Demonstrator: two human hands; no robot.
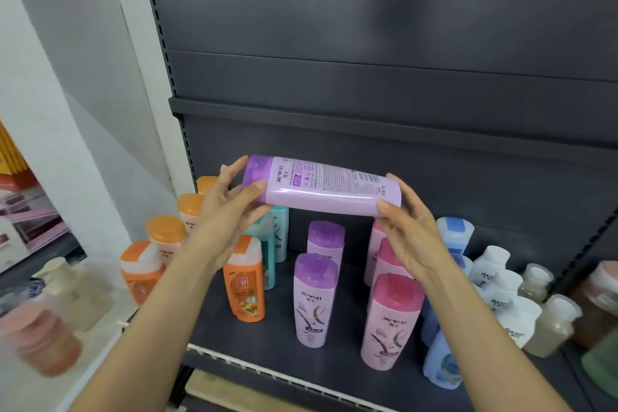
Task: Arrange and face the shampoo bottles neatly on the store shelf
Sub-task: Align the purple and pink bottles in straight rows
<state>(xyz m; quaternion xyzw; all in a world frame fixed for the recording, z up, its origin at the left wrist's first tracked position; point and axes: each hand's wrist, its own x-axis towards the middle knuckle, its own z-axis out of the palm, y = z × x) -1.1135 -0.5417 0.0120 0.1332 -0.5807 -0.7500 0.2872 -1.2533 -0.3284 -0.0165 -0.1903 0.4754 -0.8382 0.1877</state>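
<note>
A purple shampoo bottle (321, 187) lies sideways in the air above the dark shelf (281, 358), back label up, cap to the left. My left hand (227, 207) grips its cap end and my right hand (411, 227) grips its base. Below stand two purple bottles (314, 301), pink bottles (391, 318), orange bottles (244, 281) at the left, teal bottles (277, 237) partly hidden behind my left hand, and blue bottles (451, 234) at the right.
White bottles (501, 298) and pale jars (551, 324) crowd the shelf's right end. Blurred bottles (43, 334) stand on a white unit at the left. An upper shelf edge (368, 117) runs above my hands. Bare shelf floor shows between the orange and purple rows.
</note>
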